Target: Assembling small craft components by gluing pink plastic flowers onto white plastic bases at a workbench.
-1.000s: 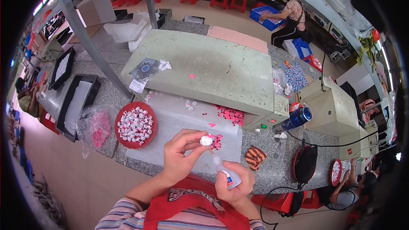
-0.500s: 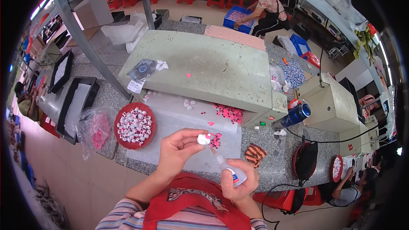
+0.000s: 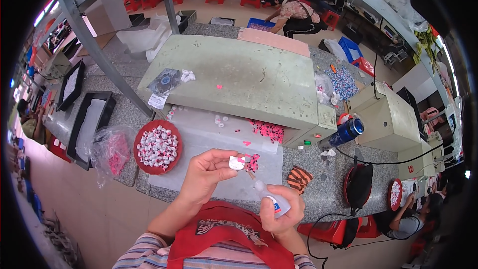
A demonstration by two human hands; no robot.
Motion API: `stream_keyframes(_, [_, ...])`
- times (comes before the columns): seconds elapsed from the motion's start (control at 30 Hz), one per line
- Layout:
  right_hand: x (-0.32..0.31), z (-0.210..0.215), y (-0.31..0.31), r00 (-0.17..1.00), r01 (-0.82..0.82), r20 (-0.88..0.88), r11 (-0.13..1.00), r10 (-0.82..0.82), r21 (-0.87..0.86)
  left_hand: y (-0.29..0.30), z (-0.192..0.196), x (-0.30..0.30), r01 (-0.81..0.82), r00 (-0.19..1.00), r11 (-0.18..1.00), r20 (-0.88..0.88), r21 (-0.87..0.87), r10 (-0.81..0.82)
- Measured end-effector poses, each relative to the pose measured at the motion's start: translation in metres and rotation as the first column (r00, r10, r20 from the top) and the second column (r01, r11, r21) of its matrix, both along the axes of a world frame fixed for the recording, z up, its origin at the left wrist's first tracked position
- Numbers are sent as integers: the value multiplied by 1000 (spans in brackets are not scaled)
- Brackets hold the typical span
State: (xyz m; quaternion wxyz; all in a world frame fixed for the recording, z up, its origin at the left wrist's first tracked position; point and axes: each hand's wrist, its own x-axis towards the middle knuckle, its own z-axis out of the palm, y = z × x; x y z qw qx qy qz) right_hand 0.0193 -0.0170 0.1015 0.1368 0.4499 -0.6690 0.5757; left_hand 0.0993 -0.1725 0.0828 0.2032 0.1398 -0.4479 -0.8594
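Observation:
Between thumb and fingers, my left hand (image 3: 204, 175) pinches a small white cat-head piece (image 3: 236, 163) with a pink spot at its upper edge. My right hand (image 3: 286, 212) grips a clear squeeze bottle (image 3: 277, 203), its thin nozzle pointing up and left, a little apart from the white piece. Just beyond the nozzle, small pink and black pieces (image 3: 253, 161) lie on the white paper sheet (image 3: 199, 142). Left of my hands is a red bowl (image 3: 137, 155) full of similar small white pieces with pink on them.
A long pale metal housing (image 3: 224, 72) spans the bench ahead; more pink pieces (image 3: 268, 132) lie under its edge. To the right are a striped cloth (image 3: 299, 178), a blue bottle (image 3: 346, 132) and a black bag (image 3: 359, 189). A plastic bag (image 3: 110, 154) and black trays (image 3: 89, 125) stand left.
The white piece has turned in my left fingers, so its cat-head shape shows more. Both hands stay nearly in place. A person in the background has bent lower over a blue crate.

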Motion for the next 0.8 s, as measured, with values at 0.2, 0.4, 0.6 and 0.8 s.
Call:
stream_keyframes(0.2, [2,3,4,1000,-4,18,999,3,54,0,-3,-2,-20,1000,999,0,-33,20])
stream_keyframes(0.4, [3,3,0,999,-10,31,1000,10,7,2,0,-1,-18,1000,999,17,-44,18])
stream_keyframes(0.6, [2,4,0,998,-38,60,998,35,49,1,0,-2,-34,999,998,40,-61,36])
stream_keyframes(0.8, [3,3,2,998,-23,60,999,21,41,6,4,-1,-119,991,971,29,-208,128])
